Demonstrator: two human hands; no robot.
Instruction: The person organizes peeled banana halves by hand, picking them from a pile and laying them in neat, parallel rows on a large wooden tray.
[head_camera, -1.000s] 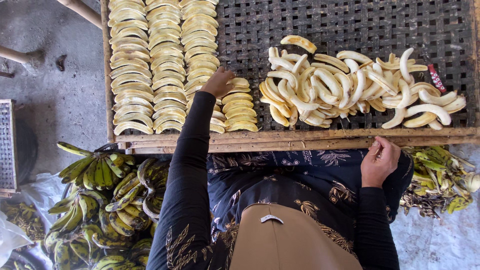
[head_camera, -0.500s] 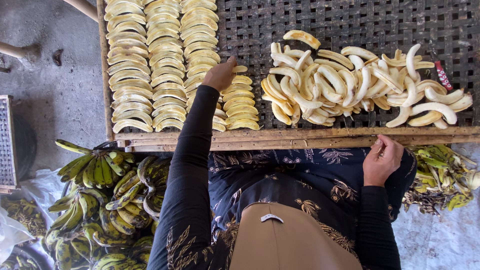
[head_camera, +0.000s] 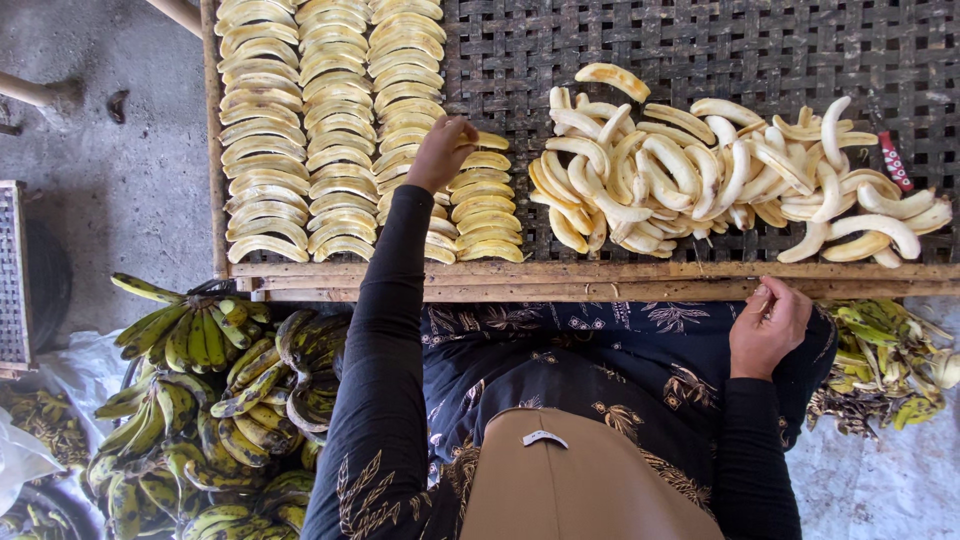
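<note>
Both hands work apart: our left hand (head_camera: 440, 152) pinches a peeled banana (head_camera: 488, 141) at the top of the unfinished row, keeping the rows (head_camera: 300, 130) tidy on the woven surface (head_camera: 700, 40). Our right hand (head_camera: 768, 325) rests loosely curled at the wooden rim (head_camera: 600, 270), near the loose pile (head_camera: 720, 175).

Bare woven rack (head_camera: 500, 60) lies open between the laid banana rows (head_camera: 330, 130) and the loose peeled pile (head_camera: 720, 180).
</note>
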